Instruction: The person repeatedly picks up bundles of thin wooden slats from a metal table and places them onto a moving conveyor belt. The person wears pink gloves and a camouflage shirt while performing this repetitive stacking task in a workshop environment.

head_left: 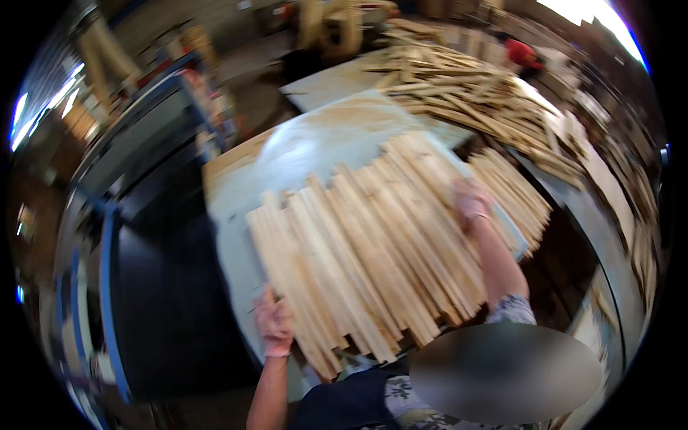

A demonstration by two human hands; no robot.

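A wide row of pale wooden strips (373,236) lies side by side on a light blue-grey tabletop (301,143), their ends uneven. My left hand (274,317), apparently in a thin pinkish glove, grips the left edge of the row near its close end. Against the right edge, farther up, my right hand (473,203) is closed, gloved alike. The strips sit between both hands. Motion blur softens the fingers, and those under or behind the wood are hidden.
A second batch of strips (512,197) lies just right of the tabletop. Beyond it rises a loose heap of wooden sticks (487,100). A blue-framed machine with a dark bed (172,301) stands at left. A person in red (523,54) is at the far right.
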